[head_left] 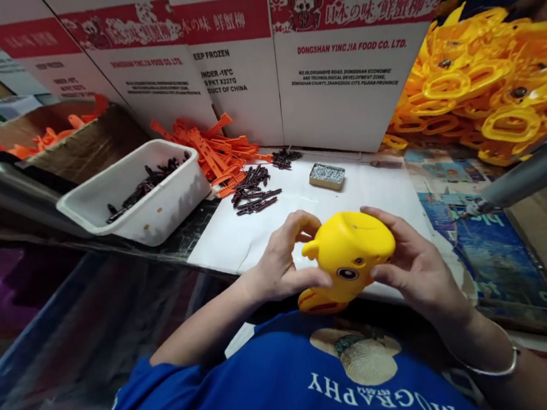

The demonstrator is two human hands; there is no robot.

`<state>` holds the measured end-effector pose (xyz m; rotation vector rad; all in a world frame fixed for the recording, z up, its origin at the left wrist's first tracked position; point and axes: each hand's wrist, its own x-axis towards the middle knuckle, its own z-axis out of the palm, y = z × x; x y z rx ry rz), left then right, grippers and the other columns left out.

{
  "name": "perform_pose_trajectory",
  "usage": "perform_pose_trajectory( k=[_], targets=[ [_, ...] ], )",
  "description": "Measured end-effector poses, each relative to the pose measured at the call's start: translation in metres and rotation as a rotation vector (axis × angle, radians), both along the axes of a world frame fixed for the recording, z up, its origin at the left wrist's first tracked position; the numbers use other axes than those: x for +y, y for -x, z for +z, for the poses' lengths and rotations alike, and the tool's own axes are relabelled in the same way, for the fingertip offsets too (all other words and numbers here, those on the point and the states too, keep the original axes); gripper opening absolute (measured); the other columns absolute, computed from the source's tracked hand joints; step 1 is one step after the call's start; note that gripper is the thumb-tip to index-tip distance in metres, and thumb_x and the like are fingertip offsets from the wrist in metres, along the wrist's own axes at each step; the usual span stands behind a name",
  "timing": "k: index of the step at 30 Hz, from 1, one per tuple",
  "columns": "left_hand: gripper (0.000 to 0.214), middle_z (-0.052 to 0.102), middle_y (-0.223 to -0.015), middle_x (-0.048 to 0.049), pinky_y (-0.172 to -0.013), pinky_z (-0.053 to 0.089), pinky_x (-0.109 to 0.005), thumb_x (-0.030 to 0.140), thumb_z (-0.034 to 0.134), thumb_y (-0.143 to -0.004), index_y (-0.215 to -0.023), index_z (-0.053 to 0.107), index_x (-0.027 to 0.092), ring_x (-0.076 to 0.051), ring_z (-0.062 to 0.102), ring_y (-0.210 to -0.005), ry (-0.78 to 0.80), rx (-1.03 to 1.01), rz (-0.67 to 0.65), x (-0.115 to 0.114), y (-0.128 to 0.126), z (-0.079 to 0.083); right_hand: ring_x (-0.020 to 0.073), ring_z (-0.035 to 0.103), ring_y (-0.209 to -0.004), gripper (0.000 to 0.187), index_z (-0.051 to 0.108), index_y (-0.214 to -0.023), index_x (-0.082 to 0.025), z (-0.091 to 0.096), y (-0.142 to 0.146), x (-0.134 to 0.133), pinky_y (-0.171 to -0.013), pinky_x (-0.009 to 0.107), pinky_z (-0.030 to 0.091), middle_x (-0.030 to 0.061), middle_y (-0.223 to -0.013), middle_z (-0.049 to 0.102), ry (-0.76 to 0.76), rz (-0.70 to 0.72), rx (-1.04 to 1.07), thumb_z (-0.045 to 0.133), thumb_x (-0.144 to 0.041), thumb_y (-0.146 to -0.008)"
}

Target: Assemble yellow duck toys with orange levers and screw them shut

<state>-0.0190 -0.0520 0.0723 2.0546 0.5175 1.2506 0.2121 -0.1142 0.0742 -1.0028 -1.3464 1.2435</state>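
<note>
A yellow plastic duck-head toy part (348, 255) with an orange beak and a black eye is held close to my chest, above the white sheet (352, 188) on the table. My left hand (281, 264) grips its left side, thumb under the head and fingers curled at its top. My right hand (412, 261) wraps round its right side and back. A silver bangle sits on my right wrist.
A white tub (172, 198) of dark small parts stands at the left. Loose dark pieces (254, 194), orange plastic strips (216, 149) and a small tin of screws (327, 176) lie ahead. Yellow plastic parts (490, 89) pile at the right. Cardboard boxes (334, 56) wall the back.
</note>
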Motion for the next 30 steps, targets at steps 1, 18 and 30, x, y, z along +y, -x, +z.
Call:
perform_pose_trajectory(
  k=[1,18,30],
  targets=[
    [0.063,0.066,-0.105,-0.0090,-0.074,0.054,-0.029,0.065,0.073,-0.082,-0.121,0.056,0.018,-0.019,0.065,-0.088,0.054,0.042,-0.007,-0.004,0.002,0.002,0.0300,0.061,-0.132,0.077,0.055,-0.145,-0.030,0.000,0.003,-0.003,-0.114,0.042,0.051,0.0083,-0.147,0.061,-0.006,-0.009,-0.027,0.088,-0.042,-0.077],
    [0.050,0.069,-0.096,-0.0045,-0.076,0.053,-0.027,0.053,0.078,-0.080,-0.110,0.068,0.015,-0.015,0.063,-0.084,0.578,-0.021,0.052,0.021,-0.032,0.025,0.0297,0.063,-0.129,0.077,0.057,-0.139,-0.030,-0.020,0.002,0.029,-0.108,0.044,0.054,0.0067,-0.140,0.066,0.209,0.066,0.144,0.091,-0.046,-0.071],
    [0.067,0.055,-0.089,-0.0027,-0.069,0.052,-0.031,0.066,0.076,-0.078,-0.119,0.068,0.013,-0.016,0.056,-0.079,0.188,0.184,0.043,-0.008,-0.034,-0.024,0.0336,0.068,-0.122,0.054,0.070,-0.121,-0.030,-0.042,-0.005,0.010,-0.110,0.054,0.054,0.0057,-0.129,0.073,0.227,0.040,0.291,0.089,-0.044,-0.073]
  ],
)
